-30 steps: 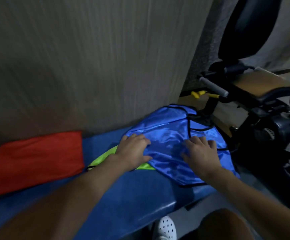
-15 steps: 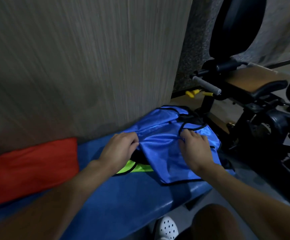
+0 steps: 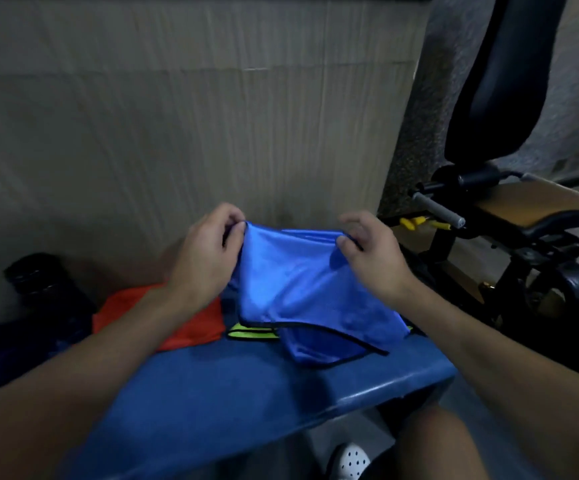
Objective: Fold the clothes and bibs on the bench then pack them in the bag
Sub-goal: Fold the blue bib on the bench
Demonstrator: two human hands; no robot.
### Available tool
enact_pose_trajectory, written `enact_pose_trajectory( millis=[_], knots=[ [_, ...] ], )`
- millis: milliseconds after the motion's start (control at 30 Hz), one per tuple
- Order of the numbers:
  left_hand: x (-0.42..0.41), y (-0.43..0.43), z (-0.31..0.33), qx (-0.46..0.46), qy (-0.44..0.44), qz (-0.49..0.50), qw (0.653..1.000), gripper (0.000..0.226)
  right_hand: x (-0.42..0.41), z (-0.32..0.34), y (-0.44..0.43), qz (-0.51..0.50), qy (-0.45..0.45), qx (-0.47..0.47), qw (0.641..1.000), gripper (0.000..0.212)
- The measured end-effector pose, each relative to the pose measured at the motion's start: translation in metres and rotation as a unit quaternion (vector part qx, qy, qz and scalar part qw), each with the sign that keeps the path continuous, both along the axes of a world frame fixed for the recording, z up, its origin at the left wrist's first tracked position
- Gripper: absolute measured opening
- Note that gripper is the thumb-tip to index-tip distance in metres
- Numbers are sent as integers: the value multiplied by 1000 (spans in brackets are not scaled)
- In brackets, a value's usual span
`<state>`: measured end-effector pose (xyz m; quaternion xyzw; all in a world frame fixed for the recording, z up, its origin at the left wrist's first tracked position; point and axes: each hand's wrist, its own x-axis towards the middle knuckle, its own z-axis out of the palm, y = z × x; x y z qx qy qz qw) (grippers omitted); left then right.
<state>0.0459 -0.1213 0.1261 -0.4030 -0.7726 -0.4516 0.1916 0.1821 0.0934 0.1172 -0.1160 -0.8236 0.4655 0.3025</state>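
Blue bib (image 3: 301, 289), black trim

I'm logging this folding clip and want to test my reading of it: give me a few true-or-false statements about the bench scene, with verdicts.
1. The left hand and the right hand both pinch the top edge of the blue bib. True.
2. The blue bib lies flat on the bench. False: its top is held up and only its lower part rests there.
3. An orange garment lies left of the blue bib. True.
4. The left hand holds the yellow-green bib. False: it lies on the bench, partly under the blue bib.
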Motion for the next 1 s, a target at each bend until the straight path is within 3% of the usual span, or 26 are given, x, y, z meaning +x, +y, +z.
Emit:
enact_pose_trajectory(
  millis=[167, 300, 500, 600, 700, 833, 900, 1000],
  knots=[
    [4, -55, 27, 0, -31, 44, 999, 14, -8, 39, -46, 44, 45, -116, 991, 27],
    [22, -83, 32, -15, -57, 54, 997, 15, -13, 54, -80, 77, 27, -200, 976, 17],
    [54, -86, 24, -11, -194, -38, 980, 28, -13, 61, -126, 144, -3, -242, 959, 17],
    [58, -87, 26, 19, -204, -42, 978, 16, -10, 65, -132, 184, -15, -267, 946, 17],
    [56, -91, 31, 40, -186, -8, 982, 23, -6, 68, -131, 198, -31, -268, 942, 20],
    [49, -95, 40, 91, -250, -19, 964, 22, -3, 68, -124, 207, -71, -257, 941, 24],
    [52, -94, 43, 50, -252, -52, 965, 14, -2, 70, -126, 218, -76, -263, 937, 26],
    [60, -90, 42, -37, -271, -97, 957, 35, -1, 77, -130, 255, -73, -279, 923, 30]
  ],
)
